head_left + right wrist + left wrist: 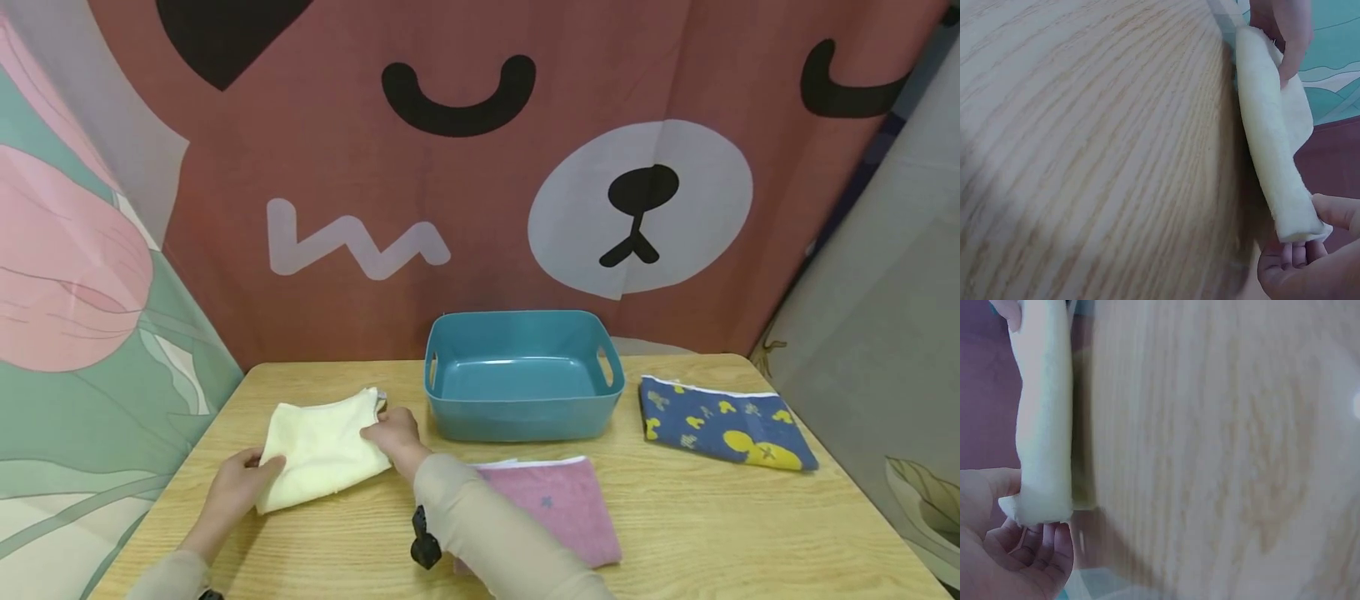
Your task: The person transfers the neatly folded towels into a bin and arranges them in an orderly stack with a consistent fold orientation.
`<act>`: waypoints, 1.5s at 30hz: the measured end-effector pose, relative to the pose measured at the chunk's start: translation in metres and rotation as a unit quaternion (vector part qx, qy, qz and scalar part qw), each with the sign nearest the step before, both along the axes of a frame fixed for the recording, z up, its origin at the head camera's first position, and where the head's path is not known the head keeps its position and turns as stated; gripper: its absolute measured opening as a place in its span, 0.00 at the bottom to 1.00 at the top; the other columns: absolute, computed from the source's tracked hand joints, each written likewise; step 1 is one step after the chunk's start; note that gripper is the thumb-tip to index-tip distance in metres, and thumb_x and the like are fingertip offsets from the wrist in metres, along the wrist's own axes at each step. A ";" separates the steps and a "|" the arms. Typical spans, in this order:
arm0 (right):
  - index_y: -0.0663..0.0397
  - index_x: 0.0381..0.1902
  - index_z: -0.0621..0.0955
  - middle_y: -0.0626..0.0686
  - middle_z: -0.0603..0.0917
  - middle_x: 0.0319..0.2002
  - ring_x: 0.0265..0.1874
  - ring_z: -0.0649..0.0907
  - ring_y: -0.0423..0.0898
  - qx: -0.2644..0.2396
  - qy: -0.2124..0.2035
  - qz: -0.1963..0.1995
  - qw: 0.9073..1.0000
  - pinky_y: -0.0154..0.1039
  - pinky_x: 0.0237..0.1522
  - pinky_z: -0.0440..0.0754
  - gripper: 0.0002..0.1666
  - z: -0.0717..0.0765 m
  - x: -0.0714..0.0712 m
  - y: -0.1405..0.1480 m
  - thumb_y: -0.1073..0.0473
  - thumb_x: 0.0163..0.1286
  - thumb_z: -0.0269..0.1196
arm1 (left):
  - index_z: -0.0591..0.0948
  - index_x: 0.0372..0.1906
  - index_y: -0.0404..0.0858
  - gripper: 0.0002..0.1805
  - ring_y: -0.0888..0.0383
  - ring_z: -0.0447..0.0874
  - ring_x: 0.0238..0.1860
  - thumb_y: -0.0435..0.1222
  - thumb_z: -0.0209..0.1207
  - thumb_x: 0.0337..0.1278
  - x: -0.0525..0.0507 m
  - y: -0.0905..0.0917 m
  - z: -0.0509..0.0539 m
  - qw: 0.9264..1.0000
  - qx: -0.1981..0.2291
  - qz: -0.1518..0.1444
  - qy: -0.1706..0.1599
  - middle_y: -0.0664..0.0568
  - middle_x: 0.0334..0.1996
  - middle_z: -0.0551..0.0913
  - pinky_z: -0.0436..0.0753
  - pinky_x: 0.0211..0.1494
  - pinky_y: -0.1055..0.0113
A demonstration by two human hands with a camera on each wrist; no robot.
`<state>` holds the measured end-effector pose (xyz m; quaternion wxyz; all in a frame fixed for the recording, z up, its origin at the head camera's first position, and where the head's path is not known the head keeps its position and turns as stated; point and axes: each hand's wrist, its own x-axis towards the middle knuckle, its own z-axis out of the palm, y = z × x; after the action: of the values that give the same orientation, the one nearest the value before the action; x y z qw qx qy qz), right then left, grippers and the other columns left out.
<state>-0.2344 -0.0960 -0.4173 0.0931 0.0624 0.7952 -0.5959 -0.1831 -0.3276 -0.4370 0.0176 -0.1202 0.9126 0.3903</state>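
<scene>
A pale yellow folded cloth (322, 450) is held by its two sides at the left of the wooden table. The left hand (238, 492) pinches its left edge, thumb on top; in the left wrist view that hand (1019, 537) has the thumb on one face of the cloth (1046, 419) and the fingers curled beneath its end. On the right edge, the right hand (397, 437) grips near a small tag. The right wrist view shows the right hand (1316, 250) pinching the near end of the cloth (1269, 137), with the left hand at the far end.
A teal basket (525, 421) with side handles stands at the table's back middle. A pink folded cloth (558, 508) lies in front of it, partly under the right forearm. To the right lies a blue cloth with yellow patterns (720, 421). Printed curtains (480, 208) hang behind the table (690, 533).
</scene>
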 end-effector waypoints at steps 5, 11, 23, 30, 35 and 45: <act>0.63 0.32 0.85 0.50 0.84 0.37 0.35 0.78 0.44 0.009 0.022 0.015 1.000 0.39 0.39 0.81 0.05 0.004 0.000 0.003 0.67 0.57 0.70 | 0.67 0.64 0.18 0.37 0.41 0.77 0.50 0.50 0.52 0.71 0.002 0.001 0.007 1.000 0.010 0.002 0.007 0.25 0.56 0.73 0.78 0.43 0.63; 0.63 0.31 0.85 0.51 0.85 0.38 0.33 0.77 0.41 0.023 0.036 0.024 0.999 0.37 0.37 0.81 0.03 0.008 0.000 0.006 0.69 0.56 0.68 | 0.66 0.63 0.16 0.34 0.47 0.80 0.44 0.44 0.54 0.71 0.004 0.005 0.013 0.999 0.024 0.000 0.028 0.27 0.50 0.77 0.79 0.37 0.70; 0.47 0.12 0.56 0.43 0.50 0.13 0.14 0.55 0.39 0.019 0.072 0.083 0.994 0.30 0.18 0.58 0.34 0.017 0.008 0.016 0.68 0.62 0.68 | 0.68 0.62 0.18 0.28 0.37 0.81 0.51 0.38 0.56 0.70 0.018 0.013 0.028 0.997 0.026 -0.036 0.059 0.24 0.56 0.75 0.82 0.36 0.71; 0.47 0.14 0.54 0.43 0.48 0.15 0.16 0.52 0.40 0.018 0.092 0.113 0.989 0.31 0.20 0.55 0.35 0.025 0.015 0.024 0.67 0.61 0.69 | 0.69 0.62 0.20 0.28 0.39 0.82 0.51 0.40 0.57 0.70 0.027 0.017 0.036 0.997 0.028 -0.031 0.060 0.26 0.56 0.76 0.82 0.36 0.71; 0.47 0.15 0.54 0.44 0.49 0.14 0.15 0.52 0.39 0.024 0.095 0.145 0.985 0.31 0.20 0.54 0.33 0.032 0.020 0.028 0.70 0.60 0.66 | 0.69 0.62 0.20 0.29 0.46 0.84 0.46 0.40 0.58 0.69 0.033 0.017 0.040 0.997 0.026 -0.031 0.063 0.27 0.55 0.78 0.83 0.35 0.70; 0.54 0.21 0.72 0.45 0.69 0.18 0.20 0.67 0.39 0.017 0.092 0.181 0.979 0.30 0.24 0.66 0.15 0.052 0.034 0.043 0.67 0.62 0.66 | 0.72 0.61 0.23 0.29 0.70 0.79 0.37 0.43 0.61 0.68 0.051 0.020 0.052 0.997 0.028 -0.026 0.071 0.32 0.51 0.81 0.82 0.35 0.69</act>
<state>-0.2009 -0.0530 -0.3655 0.1250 -0.1365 0.8082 -0.5591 -0.1325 -0.3080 -0.3855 -0.0338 -0.0675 0.9029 0.4231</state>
